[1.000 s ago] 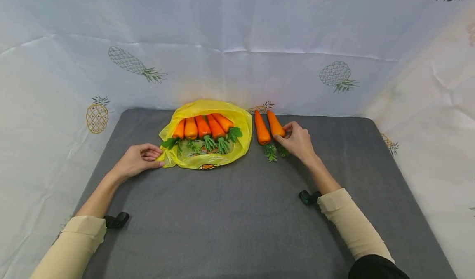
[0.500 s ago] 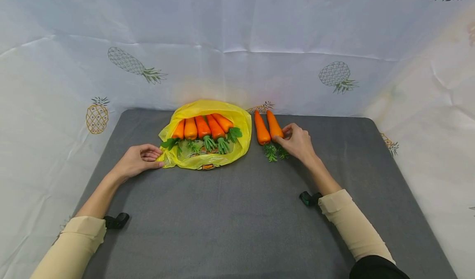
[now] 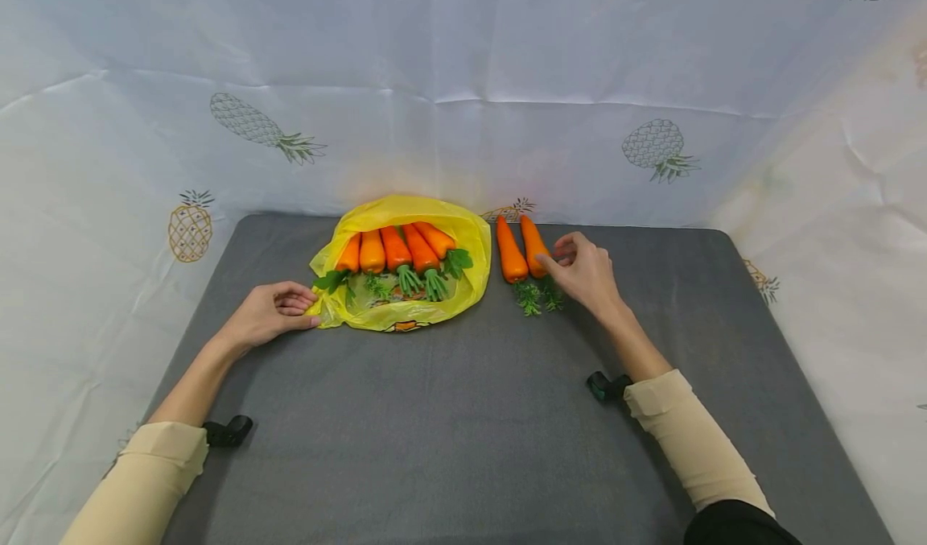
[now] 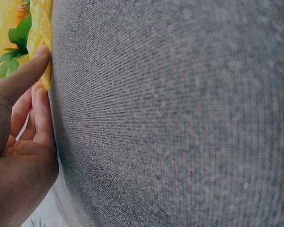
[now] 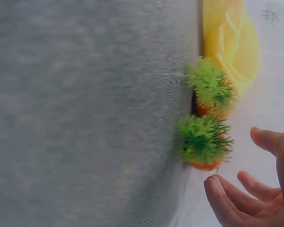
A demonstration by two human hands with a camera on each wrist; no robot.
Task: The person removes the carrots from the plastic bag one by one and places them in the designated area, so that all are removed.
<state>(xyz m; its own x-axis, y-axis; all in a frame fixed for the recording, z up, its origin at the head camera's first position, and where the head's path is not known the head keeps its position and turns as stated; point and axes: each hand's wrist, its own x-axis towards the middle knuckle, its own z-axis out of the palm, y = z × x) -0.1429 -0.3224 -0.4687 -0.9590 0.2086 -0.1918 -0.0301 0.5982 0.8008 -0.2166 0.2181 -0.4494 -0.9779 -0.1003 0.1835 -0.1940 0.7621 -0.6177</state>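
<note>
A yellow plastic bag (image 3: 474, 283) lies near the back of the table, its mouth facing forward. Several orange carrots (image 3: 395, 247) with green tops are inside it. My left hand (image 3: 264, 313) pinches the bag's front left corner between thumb and fingers. To the right of the bag, two more carrots lie side by side, the left one (image 3: 510, 252) and the right one (image 3: 533, 247), leafy tops toward me. Beside the right carrot is my right hand (image 3: 582, 271); the right wrist view shows its thumb and fingers (image 5: 220, 194) spread apart, with nothing between them.
The table (image 3: 434, 432) is covered in grey cloth. A white sheet printed with pineapples (image 3: 655, 144) hangs right behind the table's back edge and along both sides. Black camera mounts (image 3: 607, 386) are on both wrists.
My right hand has let go of the right carrot and drawn slightly to the right. That carrot has shifted a little left, closer to the other. My left hand has not moved.
</note>
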